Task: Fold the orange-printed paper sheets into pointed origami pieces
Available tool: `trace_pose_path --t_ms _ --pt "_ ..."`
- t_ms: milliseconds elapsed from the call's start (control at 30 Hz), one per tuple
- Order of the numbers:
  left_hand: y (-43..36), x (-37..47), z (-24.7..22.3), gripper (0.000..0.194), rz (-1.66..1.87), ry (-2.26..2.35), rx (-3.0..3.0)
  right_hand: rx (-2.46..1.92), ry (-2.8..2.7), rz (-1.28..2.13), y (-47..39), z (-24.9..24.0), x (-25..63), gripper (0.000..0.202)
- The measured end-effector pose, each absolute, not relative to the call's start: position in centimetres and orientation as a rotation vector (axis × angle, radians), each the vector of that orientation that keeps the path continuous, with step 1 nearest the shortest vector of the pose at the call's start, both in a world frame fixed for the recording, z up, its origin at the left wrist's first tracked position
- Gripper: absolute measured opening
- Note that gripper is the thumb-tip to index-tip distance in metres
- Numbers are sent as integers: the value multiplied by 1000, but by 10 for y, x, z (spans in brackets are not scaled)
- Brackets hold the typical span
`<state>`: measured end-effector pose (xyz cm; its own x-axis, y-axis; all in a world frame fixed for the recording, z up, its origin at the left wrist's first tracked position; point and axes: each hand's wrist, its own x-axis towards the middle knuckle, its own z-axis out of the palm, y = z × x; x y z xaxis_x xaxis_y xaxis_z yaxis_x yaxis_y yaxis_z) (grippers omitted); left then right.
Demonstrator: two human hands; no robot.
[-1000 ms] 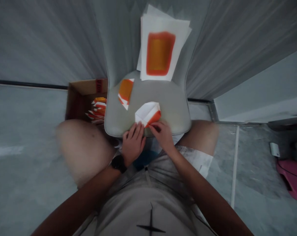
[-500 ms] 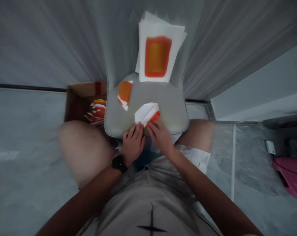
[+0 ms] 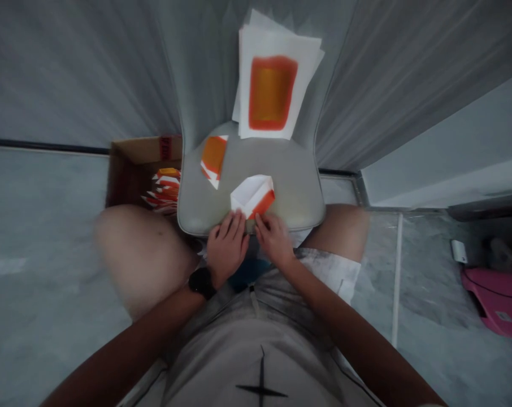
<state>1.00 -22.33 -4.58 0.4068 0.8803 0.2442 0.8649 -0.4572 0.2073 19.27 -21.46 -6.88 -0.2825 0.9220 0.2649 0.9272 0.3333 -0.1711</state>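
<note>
Folded paper (image 3: 252, 194), white with an orange-red band along its four o'clock side, lies on the front part of a grey chair seat (image 3: 296, 175), close to the edge nearest the person. Taking the paper as the middle of the dial, with twelve straight ahead, the left hand (image 3: 227, 246) comes in from seven o'clock: its fingers are stretched out side by side, the tips resting on the paper's near left corner, and its thumb sits a little apart. A dark watch (image 3: 202, 284) is on that wrist. The right hand (image 3: 275, 237) comes in from five o'clock, slightly blurred, its thumb and forefinger drawn close together at the paper's near edge; whether they are clamped on it I cannot tell. Between ten and eleven o'clock, apart from both hands, a second folded piece (image 3: 214, 158) lies on the seat, orange with white corners. At twelve, loose sheets (image 3: 274, 90) lean against the backrest, the front one printed with an orange block. Towards nine, beside the chair, a cardboard box (image 3: 137, 150) holds a heap of orange and white pieces (image 3: 166, 192). Around four o'clock, well apart, a pink plastic object (image 3: 497, 305) stands on the floor.
</note>
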Motion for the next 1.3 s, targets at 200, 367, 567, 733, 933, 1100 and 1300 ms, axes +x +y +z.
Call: trace_pose_path --t_ms 200,367,567,733,933,1100,1300 --pt "-222 10 -48 59 457 1604 2600 -1733 -2396 19 -223 -53 189 59" --pt "-221 8 -51 57 460 1596 2579 -1767 -2339 13 -226 -56 185 61" --pt "-219 5 -55 51 597 1608 2595 -1562 -2214 112 -213 -55 209 47" --pt "-216 4 -57 47 700 1595 2624 -1429 -1933 216 -158 -46 253 40" --pt "-218 3 -51 46 701 1632 2655 -1274 -2313 169 -114 -52 270 30" --pt "-223 14 -53 46 686 1752 2616 -1178 -2399 79 -100 -59 276 28" --pt "-228 20 -54 46 714 1776 2594 -1144 -2338 231 -86 -56 278 48"
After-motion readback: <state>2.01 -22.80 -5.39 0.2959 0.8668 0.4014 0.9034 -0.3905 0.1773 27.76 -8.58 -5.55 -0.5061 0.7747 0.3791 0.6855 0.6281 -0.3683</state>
